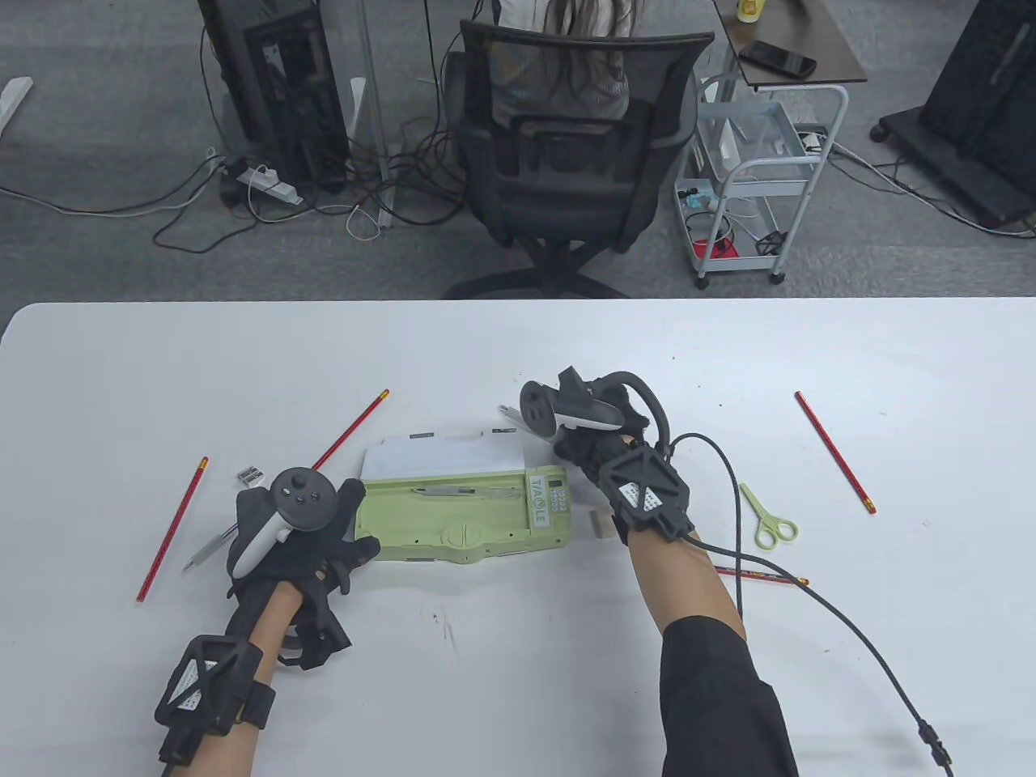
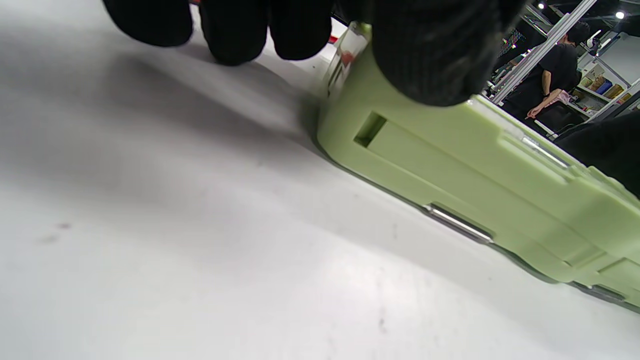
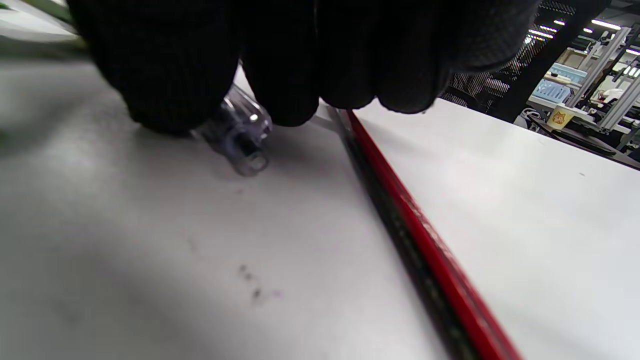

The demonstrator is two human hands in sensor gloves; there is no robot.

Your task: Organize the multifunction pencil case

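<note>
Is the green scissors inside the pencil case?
No, the scissors lie on the table, to the right of the case.

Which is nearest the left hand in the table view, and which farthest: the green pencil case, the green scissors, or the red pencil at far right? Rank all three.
1. Green pencil case: touching the left hand, on its right.
2. Green scissors: beyond the right hand.
3. Red pencil at far right: farthest, near the table's right side.

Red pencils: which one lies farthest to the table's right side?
The red pencil lying alone beyond the green scissors; the others lie left of the pencil case or by the right forearm.
</note>
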